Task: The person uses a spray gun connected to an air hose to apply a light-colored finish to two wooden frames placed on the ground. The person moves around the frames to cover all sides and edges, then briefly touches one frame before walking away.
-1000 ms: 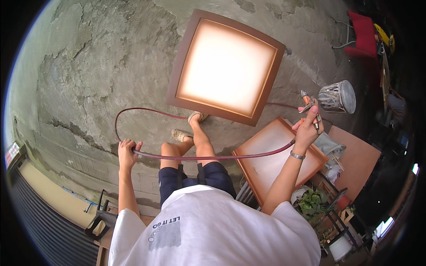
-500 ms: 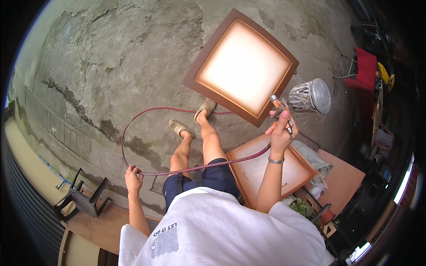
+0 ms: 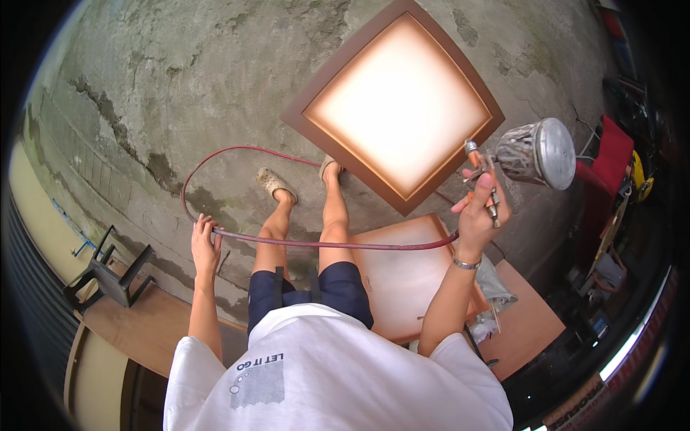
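My right hand (image 3: 480, 219) grips an orange-and-silver spray gun (image 3: 483, 176) with a paint-smeared metal cup (image 3: 535, 153) on it. My left hand (image 3: 206, 244) holds a red hose (image 3: 338, 243), which sags across my legs to my right hand and loops back over the concrete. In front of the gun's nozzle is a square panel (image 3: 395, 93) with a brown border and pale, shaded centre; I cannot tell if they touch. A second pale panel with orange-brown edges (image 3: 395, 284) lies below my right forearm, beside my legs.
A dark plastic chair (image 3: 122, 276) and plywood board (image 3: 151, 330) are at the left. At the right are a brown board (image 3: 525, 316), grey cloth (image 3: 496, 287), red seat (image 3: 607, 161) and what looks like a person (image 3: 609, 273). Cracked concrete (image 3: 172, 86) surrounds my feet.
My left foot has stepped out to the left, apart from the right. My right hand, holding the gun, has swung over the upper panel's lower right edge. The left hand still holds the hose.
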`<action>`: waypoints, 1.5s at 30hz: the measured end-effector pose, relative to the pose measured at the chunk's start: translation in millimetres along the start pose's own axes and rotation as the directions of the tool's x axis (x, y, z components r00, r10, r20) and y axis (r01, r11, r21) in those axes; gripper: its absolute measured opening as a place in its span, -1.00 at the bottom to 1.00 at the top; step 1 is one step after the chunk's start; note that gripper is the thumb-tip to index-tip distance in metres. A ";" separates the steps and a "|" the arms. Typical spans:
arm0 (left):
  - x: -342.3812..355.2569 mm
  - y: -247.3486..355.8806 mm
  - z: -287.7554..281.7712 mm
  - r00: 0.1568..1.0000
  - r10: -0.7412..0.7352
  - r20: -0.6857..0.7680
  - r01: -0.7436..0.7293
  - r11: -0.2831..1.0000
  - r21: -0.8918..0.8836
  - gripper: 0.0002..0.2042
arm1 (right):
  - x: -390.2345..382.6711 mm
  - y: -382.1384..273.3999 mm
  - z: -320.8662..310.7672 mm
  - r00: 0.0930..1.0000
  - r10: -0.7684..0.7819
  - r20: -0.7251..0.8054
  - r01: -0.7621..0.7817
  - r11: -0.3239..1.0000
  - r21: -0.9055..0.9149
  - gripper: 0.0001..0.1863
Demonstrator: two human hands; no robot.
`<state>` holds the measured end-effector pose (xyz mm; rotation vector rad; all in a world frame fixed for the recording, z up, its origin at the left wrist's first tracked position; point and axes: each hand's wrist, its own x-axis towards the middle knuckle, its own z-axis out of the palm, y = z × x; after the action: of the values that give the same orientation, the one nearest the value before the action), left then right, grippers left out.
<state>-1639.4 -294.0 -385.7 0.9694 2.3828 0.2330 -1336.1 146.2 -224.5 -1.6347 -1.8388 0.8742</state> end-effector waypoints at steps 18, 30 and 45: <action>67.8 114.8 -27.3 0.932 -0.087 -0.352 -0.025 0.953 -0.303 -0.78 | 232.4 29.7 109.1 0.952 -0.268 0.146 0.275 0.961 -0.029 -0.54; 34.5 68.0 -47.5 0.934 -0.101 -0.342 -0.001 0.958 -0.286 -0.71 | 54.0 3.7 120.3 0.813 -0.168 0.557 0.176 0.984 0.039 -0.68; 31.5 74.2 -53.9 0.921 -0.099 -0.377 -0.028 0.948 -0.318 -0.66 | 126.4 24.0 148.2 0.867 -0.250 0.431 0.280 0.960 -0.007 -0.55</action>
<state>-1643.8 -216.1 -328.1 0.7779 2.5981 0.8407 -1447.9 254.7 -343.9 -1.2472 -2.3487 1.1179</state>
